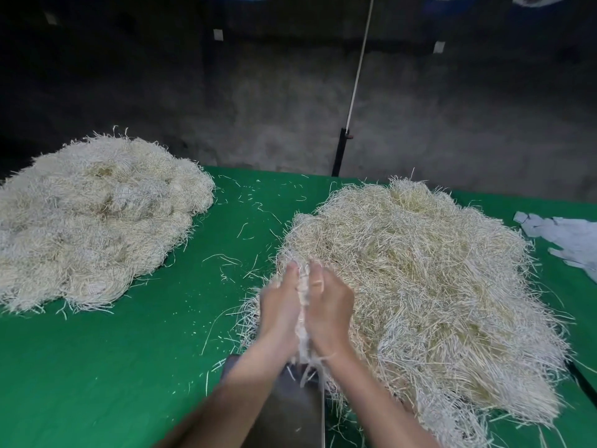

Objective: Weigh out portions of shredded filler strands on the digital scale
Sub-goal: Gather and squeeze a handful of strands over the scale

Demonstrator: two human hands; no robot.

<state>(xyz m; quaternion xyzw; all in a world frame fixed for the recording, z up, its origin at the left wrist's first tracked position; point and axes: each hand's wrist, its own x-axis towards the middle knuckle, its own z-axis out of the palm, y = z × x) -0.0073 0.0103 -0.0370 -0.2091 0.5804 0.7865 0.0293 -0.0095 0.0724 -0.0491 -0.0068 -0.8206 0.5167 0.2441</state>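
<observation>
With my left hand (280,305) and right hand (328,310) pressed together around a clump of strands (302,313) above the scale (290,412) at the bench's near edge, loose ends may snag the big pile (420,270) and drag extra along.

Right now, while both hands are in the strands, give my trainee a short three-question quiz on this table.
1. True or false: the left hand and right hand press one clump of pale shredded filler strands between them.
2. Which heap do the hands touch: A, the pale matted heap at the left, or B, the looser yellowish heap at the right?
3. Fill in: the flat grey metal platform lies directly below the ____.

Key: 1 true. 2 B. 3 forearms; the scale's display cannot be seen. Everything rests on the green cloth-covered table.
</observation>
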